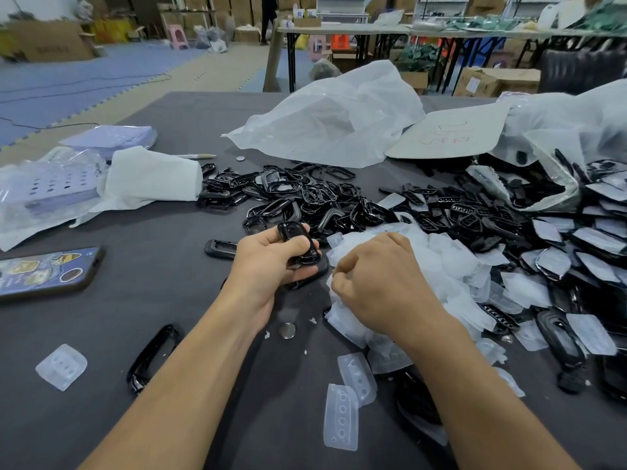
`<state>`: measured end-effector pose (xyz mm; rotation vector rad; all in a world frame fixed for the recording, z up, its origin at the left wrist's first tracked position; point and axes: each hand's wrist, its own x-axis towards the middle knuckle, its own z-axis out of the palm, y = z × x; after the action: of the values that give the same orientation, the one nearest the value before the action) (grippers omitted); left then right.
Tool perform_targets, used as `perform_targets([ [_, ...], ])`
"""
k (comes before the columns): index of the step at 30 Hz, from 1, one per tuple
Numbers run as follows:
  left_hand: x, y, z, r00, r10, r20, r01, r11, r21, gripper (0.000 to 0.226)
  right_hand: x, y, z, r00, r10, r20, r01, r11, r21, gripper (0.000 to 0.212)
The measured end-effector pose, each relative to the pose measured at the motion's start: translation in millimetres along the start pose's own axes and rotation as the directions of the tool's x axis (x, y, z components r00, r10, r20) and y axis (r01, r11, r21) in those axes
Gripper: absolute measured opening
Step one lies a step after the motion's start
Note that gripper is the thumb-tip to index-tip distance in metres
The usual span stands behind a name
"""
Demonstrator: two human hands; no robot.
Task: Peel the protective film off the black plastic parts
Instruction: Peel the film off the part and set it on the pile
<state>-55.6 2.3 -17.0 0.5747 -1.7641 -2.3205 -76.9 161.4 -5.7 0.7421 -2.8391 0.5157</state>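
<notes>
Status: left hand (271, 256) wrapped round one glossy black plastic part (296, 234), fingers and thumb curled on it, held mid-front just above the tabletop (169, 300). Second black piece (314, 271) under those fingers; held or just lying there, cannot tell. Right hand (376, 276) curled, knuckles up, resting on the peeled film pile (448, 262) just right of the part. Pinching film or nothing: cannot tell, fingertips hidden.

Looks like the gap between one peel and the next pick.

Risks from here:
- Mixing done and undone. Bare-frame heap (291, 195) touching the film-covered heap (583, 239) near centre, no divider. Careless toss = re-sort.
- Dropping the part. Glossy surface, one-handed grip, likely slippery.
- Scuffing the gloss by tossing onto hard plastic.
- Burying parts. Film pile spreading over black pieces at right and at the near edge.
- Missing thin pale film on a part; easy to pass as done.

Counts:
- Hands: 2. Parts in grip: 1 sure, maybe 2.
- Heaps of parts: 2, pieces too many to count.
- Stray frames (152, 357) on near tabletop: 2, one near left, one just left of the left hand.
- Loose films (61, 366) apart from the pile: 3, one at left, two near front.
- Coin cells (286, 330): 2, one near the wrists, one far.
- Phone (44, 269) 1, pen (196, 156) 1, plastic bags (332, 120) 2, cardboard sheet (448, 134) 1.
</notes>
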Motion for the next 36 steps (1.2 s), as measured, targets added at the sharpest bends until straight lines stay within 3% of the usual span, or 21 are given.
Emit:
perform_targets([
  [4, -0.4, 0.5, -0.4, 1.0, 0.018, 0.021, -0.019, 0.999, 0.047, 0.023, 0.8, -1.4, -2.1, 0.998, 0.051, -0.028, -0.048, 0.996, 0.076, 0.052],
  [9, -0.9, 1.5, -1.3, 0.999, 0.043, 0.023, -0.045, 0.996, 0.08, 0.025, 0.8, -0.3, -6.1, 0.991, 0.132, -0.029, -0.127, 0.981, 0.147, 0.048],
  [20, -0.7, -1.9, -4.6, 0.998, 0.064, 0.016, -0.066, 0.991, 0.119, 0.024, -2.7, -4.1, -3.6, 0.999, -0.003, 0.053, 0.012, 0.983, -0.182, 0.027],
  [25, 1.0, -4.4, -2.5, 0.998, 0.061, 0.022, -0.063, 0.989, 0.137, 0.024, -3.3, -10.7, -2.3, 0.997, -0.006, 0.079, 0.025, 0.968, -0.251, 0.035],
  [28, 1.5, -5.1, -2.3, 0.998, 0.054, 0.023, -0.057, 0.988, 0.143, 0.023, -4.5, -10.2, -4.1, 1.0, -0.015, 0.025, 0.02, 0.976, -0.219, 0.017],
  [33, -3.4, -2.6, 0.6, 0.997, 0.061, 0.045, -0.067, 0.986, 0.153, 0.026, -4.6, -9.8, -7.7, 0.998, 0.056, -0.005, -0.056, 0.987, -0.151, 0.026],
  [36, -8.6, 1.3, 0.0, 0.991, 0.07, 0.115, -0.087, 0.985, 0.149, 0.034, -4.3, -9.1, -12.1, 0.986, 0.144, -0.083, -0.145, 0.989, -0.009, 0.034],
])
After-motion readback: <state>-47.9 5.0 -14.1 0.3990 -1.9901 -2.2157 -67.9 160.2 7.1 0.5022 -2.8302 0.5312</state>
